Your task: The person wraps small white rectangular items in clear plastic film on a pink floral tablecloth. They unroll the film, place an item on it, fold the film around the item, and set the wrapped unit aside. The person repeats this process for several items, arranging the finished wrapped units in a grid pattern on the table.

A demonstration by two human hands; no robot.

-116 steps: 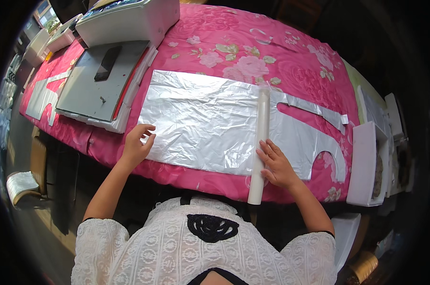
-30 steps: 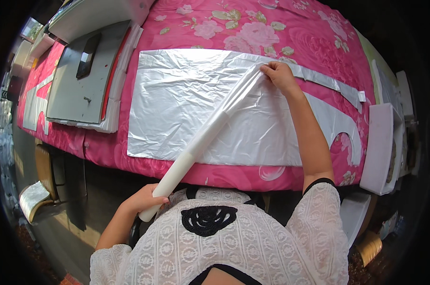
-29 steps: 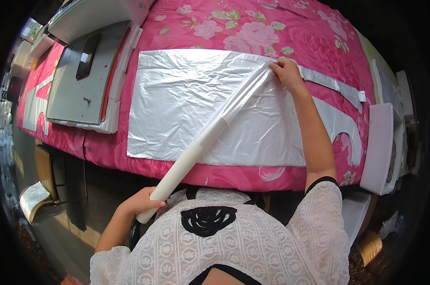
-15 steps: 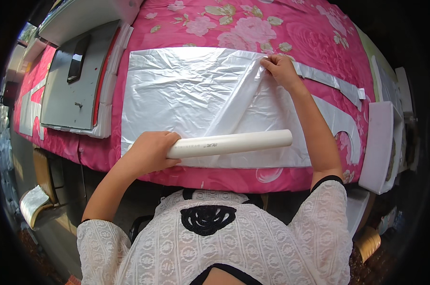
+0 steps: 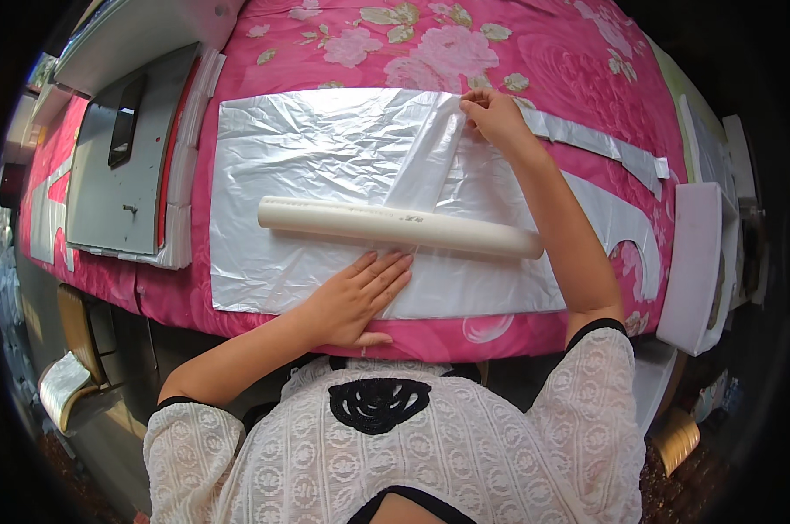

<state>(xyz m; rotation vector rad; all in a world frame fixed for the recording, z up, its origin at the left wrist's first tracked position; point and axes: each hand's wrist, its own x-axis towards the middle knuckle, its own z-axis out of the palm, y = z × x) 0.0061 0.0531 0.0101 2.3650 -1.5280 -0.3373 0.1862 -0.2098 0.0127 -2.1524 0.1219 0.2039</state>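
Note:
A silvery plastic bag [image 5: 272,148], thin and wrinkled, lies spread on the pink cloth before me. Across it rests a white plastic pipe [image 5: 342,220], tilted slightly down to the right and held by neither hand. My left hand [image 5: 360,297] lies flat, palm down and fingers out, on the bag's near part just below the pipe. At the far edge my right hand [image 5: 491,113] pinches the tip of a folded strip [image 5: 434,148] of the film, which runs slantwise down to the pipe.
A pink floral cloth [image 5: 412,341] covers the table. At left a grey board [image 5: 128,201] on stacked white sheets carries a dark phone-like object [image 5: 126,122]. More silvery cut film [image 5: 613,218] lies at right, beside a white foam box [image 5: 696,262]. Wooden stools [image 5: 674,441] stand below the table.
My left hand has let go of the pipe and now lies flat on the bag. The pipe has shifted and turned. My right hand keeps its pinch, slightly further left in the picture.

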